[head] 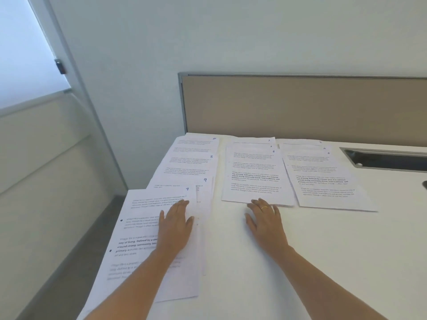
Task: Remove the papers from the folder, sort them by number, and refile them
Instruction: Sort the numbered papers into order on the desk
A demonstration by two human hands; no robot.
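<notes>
Printed sheets with handwritten numbers lie spread on a white desk [323, 250]. At the near left lies the sheet numbered 7 [143, 227], and my left hand [175, 227] rests flat on it with straight fingers. Behind it overlap sheets 9 [184, 183], 8 [191, 162] and 10 [196, 143]. The middle stack [254, 176] shows 1, 3 and a third number on top. My right hand [265, 222] lies flat on the desk, its fingertips touching that stack's near edge. A right stack [328, 181] shows 2, 4 and a third number. No folder is in view.
A beige partition panel [300, 105] stands along the desk's far edge. A dark cable slot [388, 159] is set into the desk at the far right. The desk's left edge drops to the floor beside a wall and a frosted glass door [27, 54].
</notes>
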